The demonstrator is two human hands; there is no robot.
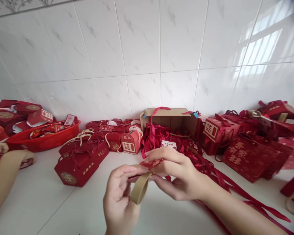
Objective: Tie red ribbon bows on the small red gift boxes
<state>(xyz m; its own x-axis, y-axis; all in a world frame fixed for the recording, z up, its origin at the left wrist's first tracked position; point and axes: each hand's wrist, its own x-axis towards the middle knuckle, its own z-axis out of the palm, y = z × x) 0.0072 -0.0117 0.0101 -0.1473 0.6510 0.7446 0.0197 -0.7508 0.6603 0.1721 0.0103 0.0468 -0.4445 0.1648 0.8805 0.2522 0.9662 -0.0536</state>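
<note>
Your left hand [120,195] and right hand [180,171] grip a red item [152,164] below centre, mostly hiding it; a gold loop [137,192] shows. Ribbons [157,135] crowd behind; another person's arm [7,178] is cropped far left.

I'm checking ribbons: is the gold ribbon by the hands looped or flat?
Looped: the gold ribbon curves back on itself beside the red piece held by left hand and right hand.

Daylight: bright, diffuse
Tiled wall [142,42]: barred window glare at upper right
Counter [88,209]: pale, soft shadows beneath boxes [89,168]
Edges: stretched, softly blurred
Top-right corner: dark blue
</note>
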